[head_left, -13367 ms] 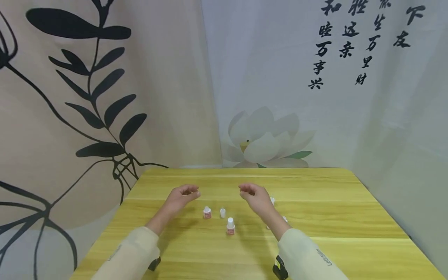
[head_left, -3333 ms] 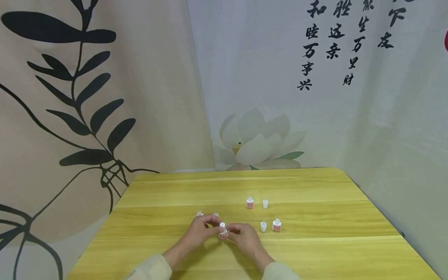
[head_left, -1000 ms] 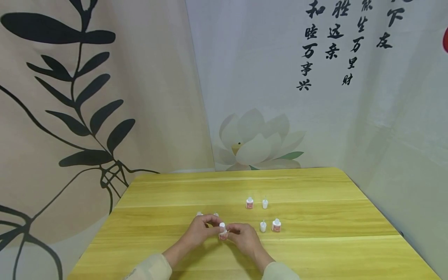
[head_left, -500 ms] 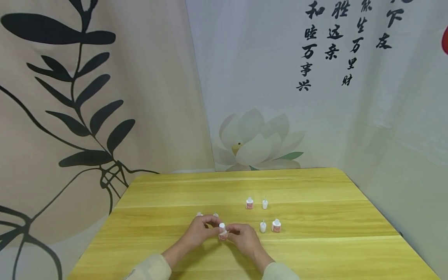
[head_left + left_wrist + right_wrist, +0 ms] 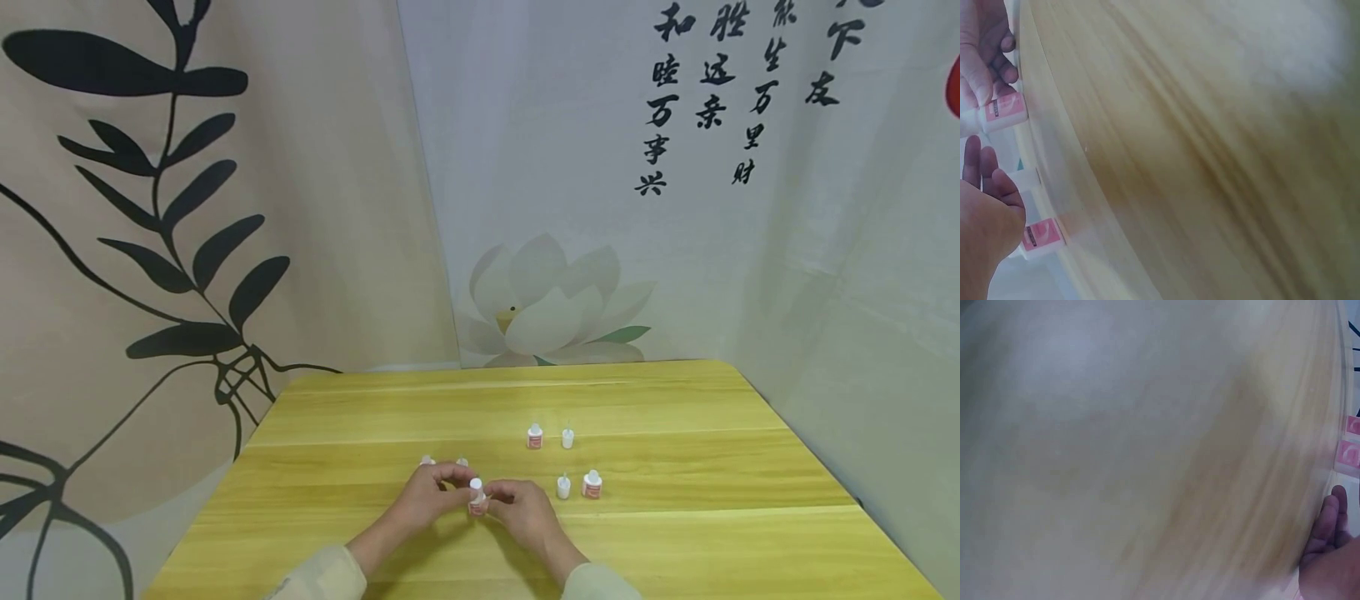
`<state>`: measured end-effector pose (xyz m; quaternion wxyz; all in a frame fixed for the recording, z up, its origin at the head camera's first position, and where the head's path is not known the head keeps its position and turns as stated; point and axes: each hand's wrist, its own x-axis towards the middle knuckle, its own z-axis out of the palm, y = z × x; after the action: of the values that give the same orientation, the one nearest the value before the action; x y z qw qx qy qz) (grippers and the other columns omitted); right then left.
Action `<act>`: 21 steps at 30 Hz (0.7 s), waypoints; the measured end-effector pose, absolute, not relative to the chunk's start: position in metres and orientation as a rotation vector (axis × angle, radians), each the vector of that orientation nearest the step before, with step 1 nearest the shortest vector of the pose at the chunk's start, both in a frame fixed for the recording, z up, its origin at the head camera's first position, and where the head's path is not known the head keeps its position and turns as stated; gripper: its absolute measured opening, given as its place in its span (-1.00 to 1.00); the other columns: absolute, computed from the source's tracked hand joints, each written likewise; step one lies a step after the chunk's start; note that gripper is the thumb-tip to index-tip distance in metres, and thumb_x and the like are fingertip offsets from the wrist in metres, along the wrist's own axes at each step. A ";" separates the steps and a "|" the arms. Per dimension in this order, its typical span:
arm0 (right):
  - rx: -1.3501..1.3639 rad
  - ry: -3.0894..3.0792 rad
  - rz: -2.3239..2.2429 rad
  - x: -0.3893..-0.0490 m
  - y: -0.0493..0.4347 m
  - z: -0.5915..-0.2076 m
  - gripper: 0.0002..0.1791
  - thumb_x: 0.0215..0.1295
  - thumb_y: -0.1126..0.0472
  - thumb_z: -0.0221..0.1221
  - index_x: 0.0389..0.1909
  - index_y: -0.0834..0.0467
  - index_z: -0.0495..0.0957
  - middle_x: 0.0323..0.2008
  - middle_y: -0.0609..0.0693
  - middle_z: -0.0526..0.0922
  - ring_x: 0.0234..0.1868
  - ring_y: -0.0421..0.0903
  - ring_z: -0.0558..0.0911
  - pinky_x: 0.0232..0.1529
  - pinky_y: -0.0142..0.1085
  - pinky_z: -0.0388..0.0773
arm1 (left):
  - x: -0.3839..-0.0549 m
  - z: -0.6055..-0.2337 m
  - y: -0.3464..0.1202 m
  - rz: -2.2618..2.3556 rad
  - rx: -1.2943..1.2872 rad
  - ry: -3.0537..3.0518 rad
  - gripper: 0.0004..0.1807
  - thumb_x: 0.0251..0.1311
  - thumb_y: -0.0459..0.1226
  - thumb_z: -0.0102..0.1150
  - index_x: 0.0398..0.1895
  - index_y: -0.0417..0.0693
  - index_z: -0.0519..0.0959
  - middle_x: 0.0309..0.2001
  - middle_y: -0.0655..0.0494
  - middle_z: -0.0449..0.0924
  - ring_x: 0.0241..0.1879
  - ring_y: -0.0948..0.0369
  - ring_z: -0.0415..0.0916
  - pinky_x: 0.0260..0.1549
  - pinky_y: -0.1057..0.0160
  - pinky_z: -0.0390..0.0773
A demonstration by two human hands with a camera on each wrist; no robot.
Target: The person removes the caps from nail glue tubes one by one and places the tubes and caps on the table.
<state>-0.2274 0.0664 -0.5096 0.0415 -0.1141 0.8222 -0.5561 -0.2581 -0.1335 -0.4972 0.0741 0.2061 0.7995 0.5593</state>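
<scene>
A small bottle (image 5: 477,505) with a pink label and tall white cap (image 5: 476,483) stands upright between both hands near the table's front. My left hand (image 5: 427,498) pinches at its cap from the left, fingers curled. From the right, my right hand (image 5: 522,508) pinches the body with thumb and fingertips. The left wrist view shows the right hand (image 5: 988,53) at the labelled bottle (image 5: 1007,112), the left hand (image 5: 988,225) below. Mostly out of frame in the right wrist view, the bottle (image 5: 1350,453) lies beyond the right hand (image 5: 1329,544).
Right of the hands, an uncapped bottle (image 5: 592,485) stands beside a loose white cap (image 5: 563,487) with a thin stem. Farther back is another such bottle (image 5: 535,436) and cap (image 5: 567,437). Behind the left hand, a bottle top (image 5: 427,460) and white cap (image 5: 462,462) peek out.
Long before, both hands were raised apart and held nothing while the capped bottle stood alone. Since then they have come down to it. Over the last few seconds they have hardly moved.
</scene>
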 end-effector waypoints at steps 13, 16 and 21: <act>-0.366 2.528 -1.708 -0.227 0.067 -0.510 -0.82 0.23 0.04 0.35 -0.20 0.00 0.74 -0.14 -0.09 0.74 -0.06 0.00 0.65 -0.04 0.05 0.55 | -0.258 -0.497 -0.131 1.665 0.577 2.412 -0.79 0.16 -0.17 0.40 -0.22 -0.06 0.66 -0.26 0.10 0.64 -0.18 0.13 0.50 -0.20 0.27 0.43; -0.373 2.532 -1.703 -0.227 0.067 -0.510 -0.82 0.24 0.04 0.34 -0.21 0.00 0.74 -0.15 -0.09 0.74 -0.06 0.00 0.65 -0.04 0.06 0.55 | -0.258 -0.497 -0.131 1.675 0.575 2.415 -0.78 0.17 -0.21 0.39 -0.17 -0.09 0.66 -0.25 0.09 0.64 -0.17 0.15 0.49 -0.21 0.30 0.43; -0.382 2.539 -1.695 -0.227 0.067 -0.509 -0.82 0.24 0.02 0.34 -0.22 0.00 0.74 -0.15 -0.10 0.74 -0.05 0.01 0.65 -0.03 0.08 0.54 | -0.253 -0.490 -0.129 1.684 0.567 2.412 -0.78 0.18 -0.29 0.36 -0.13 -0.18 0.67 -0.24 0.06 0.65 -0.19 0.10 0.49 -0.26 0.34 0.43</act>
<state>-0.2267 0.0673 -0.5090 0.0323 -0.1242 0.8248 -0.5506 -0.2534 -0.1293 -0.4900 0.0727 0.1888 0.8030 0.5606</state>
